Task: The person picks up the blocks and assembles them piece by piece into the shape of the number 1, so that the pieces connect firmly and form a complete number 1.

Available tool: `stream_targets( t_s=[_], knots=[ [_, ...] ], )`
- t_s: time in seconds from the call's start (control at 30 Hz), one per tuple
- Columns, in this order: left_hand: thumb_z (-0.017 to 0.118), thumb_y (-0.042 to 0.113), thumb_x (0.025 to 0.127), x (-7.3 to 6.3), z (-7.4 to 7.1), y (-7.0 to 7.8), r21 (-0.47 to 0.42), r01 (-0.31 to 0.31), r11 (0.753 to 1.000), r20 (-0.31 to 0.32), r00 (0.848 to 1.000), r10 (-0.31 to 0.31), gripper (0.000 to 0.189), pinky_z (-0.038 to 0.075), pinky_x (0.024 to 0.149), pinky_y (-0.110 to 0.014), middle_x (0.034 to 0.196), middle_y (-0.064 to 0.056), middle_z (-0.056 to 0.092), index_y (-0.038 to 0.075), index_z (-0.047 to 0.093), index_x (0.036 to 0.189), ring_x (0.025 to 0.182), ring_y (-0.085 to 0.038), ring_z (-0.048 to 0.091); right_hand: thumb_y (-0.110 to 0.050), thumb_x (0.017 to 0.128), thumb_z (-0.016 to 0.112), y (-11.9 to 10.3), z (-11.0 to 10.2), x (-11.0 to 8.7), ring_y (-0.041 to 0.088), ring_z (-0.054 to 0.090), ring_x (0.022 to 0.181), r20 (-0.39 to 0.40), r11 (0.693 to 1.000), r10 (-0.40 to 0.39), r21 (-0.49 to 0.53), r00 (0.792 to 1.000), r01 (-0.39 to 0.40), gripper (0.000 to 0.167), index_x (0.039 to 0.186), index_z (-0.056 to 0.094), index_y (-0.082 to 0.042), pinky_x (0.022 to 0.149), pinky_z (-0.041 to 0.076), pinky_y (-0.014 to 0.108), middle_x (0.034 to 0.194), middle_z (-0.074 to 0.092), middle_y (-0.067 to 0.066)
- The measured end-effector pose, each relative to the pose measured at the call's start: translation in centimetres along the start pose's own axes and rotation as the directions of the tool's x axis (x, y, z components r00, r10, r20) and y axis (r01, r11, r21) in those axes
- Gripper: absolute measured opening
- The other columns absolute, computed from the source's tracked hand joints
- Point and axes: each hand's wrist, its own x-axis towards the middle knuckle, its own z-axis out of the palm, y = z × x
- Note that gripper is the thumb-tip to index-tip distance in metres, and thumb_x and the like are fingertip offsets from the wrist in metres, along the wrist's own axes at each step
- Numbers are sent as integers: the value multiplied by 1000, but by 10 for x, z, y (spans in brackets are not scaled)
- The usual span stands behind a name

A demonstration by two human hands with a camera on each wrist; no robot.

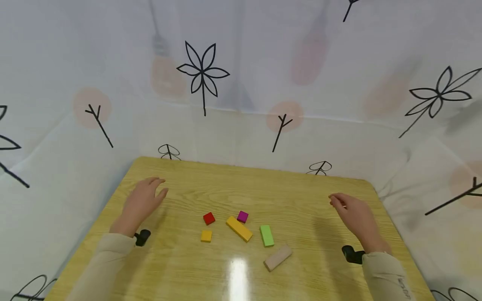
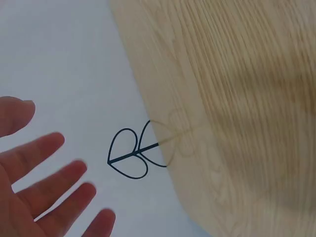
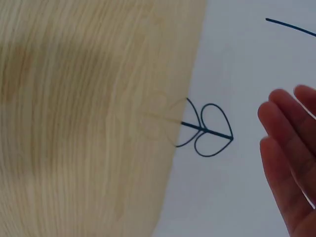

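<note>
Between the left hand and right hand in the head view, 6 pieces are spread on the tabletop: red block, small yellow block, long yellow block, purple block, green block, wooden block. If lifted, each is best pinched across its narrow sides, the purple block without its long neighbour being nudged. By the left wrist view, spread, relaxed fingers are shown; by the right, extended ones. Nothing is held.

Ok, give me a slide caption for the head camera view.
Left hand and right hand, both empty, hover over a wood-grained table on either side of six small blocks.
</note>
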Motion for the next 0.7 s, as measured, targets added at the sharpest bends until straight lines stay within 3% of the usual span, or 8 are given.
stream_targets(
  t_s=[0.17,0.33,0.4,0.5,0.57,0.6,0.7],
  knots=[
    [35,53,90,-6,11,-1,-155,20,988,74,997,-9,59,33,87,-55,128,-19,43,8,47,127,115,-40,39,-40,94,39,-3,32,-11,24,59,82,72,985,21,170,997,-33,40,108,60,-10,68,46,41,91,64,5],
    [33,57,89,-7,22,6,-221,22,975,71,997,-7,62,38,82,-51,125,-14,46,10,47,127,109,-33,45,-42,92,42,-21,72,-17,20,60,83,147,925,79,358,986,-127,40,108,61,-10,70,46,36,91,64,3],
    [33,58,88,-9,27,12,-260,23,965,78,997,-3,63,40,80,-47,121,-11,49,11,47,127,104,-29,48,-40,92,44,-31,86,-21,19,60,83,170,857,127,477,977,-194,40,110,60,-8,72,47,36,92,63,5],
    [35,56,89,-14,37,24,-326,35,945,83,997,-9,59,42,79,-43,115,-6,54,13,48,126,99,-24,51,-38,91,46,-53,106,-29,21,60,84,187,693,196,668,963,-271,40,112,58,-5,76,47,37,93,63,9],
    [38,52,90,-20,44,32,-378,66,924,90,995,-35,53,42,79,-42,111,-4,56,15,49,126,97,-21,52,-35,92,48,-68,118,-32,22,61,84,185,593,212,757,960,-277,40,112,58,-3,75,47,37,93,62,11],
    [39,50,90,-23,48,36,-407,87,909,98,994,-51,50,42,79,-42,109,-3,56,16,50,125,97,-21,52,-34,92,48,-75,124,-34,22,61,83,176,567,216,778,960,-270,39,112,58,-2,74,48,36,93,62,12],
    [44,45,91,-35,62,46,-479,161,863,130,985,-111,43,43,77,-40,106,1,58,19,51,124,95,-19,53,-30,93,47,-92,137,-36,22,61,80,141,541,216,807,966,-239,36,111,57,0,71,49,32,91,62,11]
  ],
)
